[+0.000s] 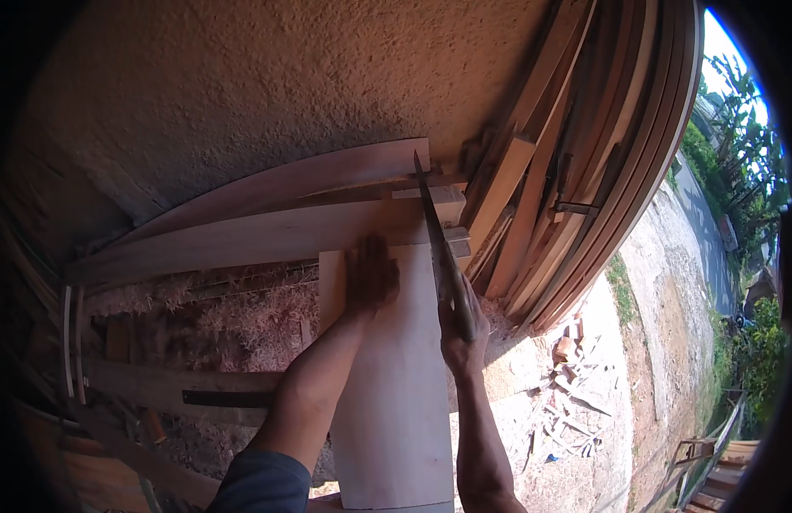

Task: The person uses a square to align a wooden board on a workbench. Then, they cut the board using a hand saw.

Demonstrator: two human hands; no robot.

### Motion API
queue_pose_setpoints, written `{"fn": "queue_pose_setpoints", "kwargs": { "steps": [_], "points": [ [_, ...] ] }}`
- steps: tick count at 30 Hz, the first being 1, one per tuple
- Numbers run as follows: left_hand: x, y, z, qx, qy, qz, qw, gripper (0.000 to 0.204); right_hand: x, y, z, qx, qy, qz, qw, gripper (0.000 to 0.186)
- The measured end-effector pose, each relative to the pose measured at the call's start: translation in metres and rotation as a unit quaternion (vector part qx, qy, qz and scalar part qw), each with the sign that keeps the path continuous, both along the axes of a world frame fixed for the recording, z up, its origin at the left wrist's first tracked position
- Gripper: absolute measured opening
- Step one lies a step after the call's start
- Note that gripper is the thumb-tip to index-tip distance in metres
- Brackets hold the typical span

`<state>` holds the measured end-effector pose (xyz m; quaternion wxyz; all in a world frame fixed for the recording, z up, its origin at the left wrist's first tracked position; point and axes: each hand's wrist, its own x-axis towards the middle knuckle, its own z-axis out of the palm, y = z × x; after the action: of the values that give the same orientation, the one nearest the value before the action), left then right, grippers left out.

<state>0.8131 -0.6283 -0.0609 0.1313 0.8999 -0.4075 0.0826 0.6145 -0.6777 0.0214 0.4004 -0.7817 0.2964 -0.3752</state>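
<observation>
A wide pale board [391, 385] runs lengthwise away from me, its far end by a long plank [267, 235] that lies crosswise. My left hand [372, 274] lies flat on the board near that far end, fingers stretched out and in shadow. At the board's right edge my right hand [464, 329] is closed around the handle of a handsaw [435, 224]. The blade points away and is seen nearly edge-on, its tip over another crosswise plank [327, 173] by the wall. I cannot tell whether the teeth touch the wood.
Several long timbers [618, 154] lean on the rough wall [242, 77] at the right, with a metal clamp [575, 208] among them. Wood shavings [259, 321] cover the ground at left. Offcuts [571, 410] lie at right. A dark flat strip [225, 398] rests on a lower beam.
</observation>
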Motion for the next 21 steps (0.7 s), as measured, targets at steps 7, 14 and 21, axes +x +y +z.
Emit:
{"fn": "queue_pose_setpoints", "kwargs": {
  "steps": [7,14,21],
  "points": [
    [-0.007,0.001,0.014,-0.006,0.001,-0.014,1.000,0.062,-0.083,0.054,0.005,-0.035,0.038,0.001,0.999,0.060],
    [-0.004,-0.004,0.009,-0.002,0.000,-0.007,1.000,0.062,0.012,-0.018,0.003,0.038,0.003,0.002,0.999,0.046],
    [-0.003,0.005,-0.004,-0.026,-0.032,-0.011,0.999,0.059,-0.098,0.072,0.019,0.044,0.050,-0.003,0.998,0.064]
  ]
}}
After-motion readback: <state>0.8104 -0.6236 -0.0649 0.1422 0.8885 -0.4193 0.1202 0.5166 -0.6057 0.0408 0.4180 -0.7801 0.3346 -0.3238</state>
